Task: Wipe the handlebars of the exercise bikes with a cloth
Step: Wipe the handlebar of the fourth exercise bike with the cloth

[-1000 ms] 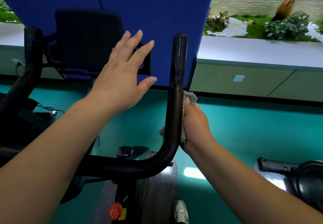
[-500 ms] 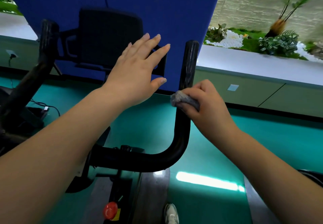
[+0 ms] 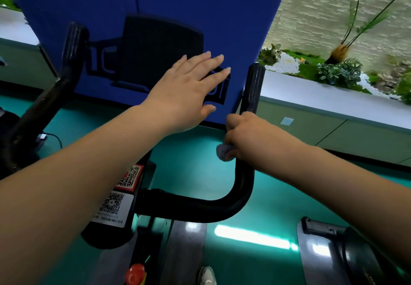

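The right hand [image 3: 246, 138] grips the upright part of the right handlebar [image 3: 249, 147] with its fingers wrapped round the black tube, and the grey cloth [image 3: 223, 152] is pressed between palm and bar, a small wad of it showing at the lower, inner side of the fist. A second earlier this hand held the cloth lower on the upright, against its outer side; half a second ago it pinched the cloth at the inner side; now the fist encloses the tube at mid-height, with the rounded tip above it bare. This suggests that the wiping stroke is travelling up the right bar and that the tip remains to be covered. The left hand [image 3: 189, 91] hovers between the two bars with fingers straight and spread, holding nothing, much as in both earlier views. The left handlebar [image 3: 71, 49] stands well apart at the left, untouched at this moment; whether it has been wiped cannot be judged. Most of the cloth is hidden inside the fist, so its size and fold cannot be made out. The bike's console with its QR labels [image 3: 117, 196] is partly covered by the left forearm. A second machine [image 3: 329, 244] is cut off at the lower right.
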Tool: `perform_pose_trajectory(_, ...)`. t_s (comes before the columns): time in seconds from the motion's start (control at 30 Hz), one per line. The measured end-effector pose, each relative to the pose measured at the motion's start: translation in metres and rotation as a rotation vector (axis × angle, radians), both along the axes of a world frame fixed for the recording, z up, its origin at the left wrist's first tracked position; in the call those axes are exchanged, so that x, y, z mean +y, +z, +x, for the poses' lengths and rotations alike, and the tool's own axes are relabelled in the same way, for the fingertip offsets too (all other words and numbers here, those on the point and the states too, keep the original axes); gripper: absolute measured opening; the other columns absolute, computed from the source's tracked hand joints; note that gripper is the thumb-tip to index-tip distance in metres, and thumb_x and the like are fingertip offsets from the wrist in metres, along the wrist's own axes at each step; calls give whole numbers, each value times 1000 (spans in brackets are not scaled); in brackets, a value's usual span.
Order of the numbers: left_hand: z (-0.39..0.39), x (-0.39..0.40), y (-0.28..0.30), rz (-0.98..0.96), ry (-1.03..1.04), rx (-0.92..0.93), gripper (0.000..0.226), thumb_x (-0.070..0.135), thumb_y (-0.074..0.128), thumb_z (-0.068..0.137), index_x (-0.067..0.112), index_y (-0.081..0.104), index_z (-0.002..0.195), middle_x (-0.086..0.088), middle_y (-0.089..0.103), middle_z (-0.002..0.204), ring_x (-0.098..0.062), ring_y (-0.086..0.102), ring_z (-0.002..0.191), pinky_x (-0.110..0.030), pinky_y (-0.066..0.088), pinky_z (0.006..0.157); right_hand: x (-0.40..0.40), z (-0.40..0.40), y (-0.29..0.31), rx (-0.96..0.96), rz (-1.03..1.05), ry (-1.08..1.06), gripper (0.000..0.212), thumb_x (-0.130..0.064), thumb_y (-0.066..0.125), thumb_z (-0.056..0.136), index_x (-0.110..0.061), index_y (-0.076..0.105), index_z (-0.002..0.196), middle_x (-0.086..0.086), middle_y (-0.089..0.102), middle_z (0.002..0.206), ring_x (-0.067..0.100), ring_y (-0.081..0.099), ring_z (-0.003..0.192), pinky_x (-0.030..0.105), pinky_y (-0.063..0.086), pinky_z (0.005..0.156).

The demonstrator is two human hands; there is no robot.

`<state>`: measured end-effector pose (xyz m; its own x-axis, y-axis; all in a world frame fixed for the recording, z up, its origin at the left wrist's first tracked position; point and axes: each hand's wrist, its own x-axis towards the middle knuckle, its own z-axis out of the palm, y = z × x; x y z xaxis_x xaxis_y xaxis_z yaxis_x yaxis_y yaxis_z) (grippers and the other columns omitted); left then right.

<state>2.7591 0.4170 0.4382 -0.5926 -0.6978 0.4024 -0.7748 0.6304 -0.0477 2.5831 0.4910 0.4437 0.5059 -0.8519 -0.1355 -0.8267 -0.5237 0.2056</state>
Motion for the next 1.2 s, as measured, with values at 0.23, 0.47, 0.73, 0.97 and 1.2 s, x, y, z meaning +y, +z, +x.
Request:
perform_pose_trajectory(0.23, 0, -1, -2, -6, -23, 35, 75, 45, 56, 88, 31, 16, 150, 6, 10, 159, -16, 4, 146, -40, 2, 116, -21, 10, 14, 147, 36, -54, 22, -37, 58, 90, -17, 67, 92, 2, 53, 98, 23, 43, 85, 32, 37, 73)
perform_pose_trajectory(0.47, -1, -2, -3, 9, -30, 64, 75, 44, 57, 88, 31, 17, 149, 6, 10, 159, -15, 3, 146, -39, -1, 116, -16, 10, 12, 10, 154, -68, 22, -42, 58, 87, -22, 67, 84, -4, 53, 94, 23, 44, 89, 39, 46, 78)
perform_pose_trajectory(0.73, -2, -1, -4, 13, -26, 82, 74, 44, 57, 88, 31, 18, 149, 7, 9, 159, -14, 2, 146, -37, -4, 115, 4, 7, 3, -64, 255, 11, 17, -44, 68, 80, -35, 72, 93, -13, 68, 87, 14, 47, 92, 34, 48, 74)
perform_pose_trajectory(0.97, -1, -2, -5, 15, -31, 87, 74, 44, 57, 88, 31, 18, 149, 7, 9, 159, -14, 2, 146, -37, -3, 115, -13, 4, 11, 1, 65, -90, 15, -29, 58, 87, -26, 71, 94, -6, 62, 92, 19, 44, 91, 36, 48, 77)
perform_pose_trajectory(1.2, -4, -1, -7, 12, -11, 88, 76, 45, 58, 87, 32, 17, 149, 7, 10, 159, -14, 1, 146, -39, -3, 115, 24, 18, 4, -47, 290, -57, 20, -37, 62, 82, -25, 73, 94, -2, 69, 81, 22, 58, 88, 36, 51, 74)
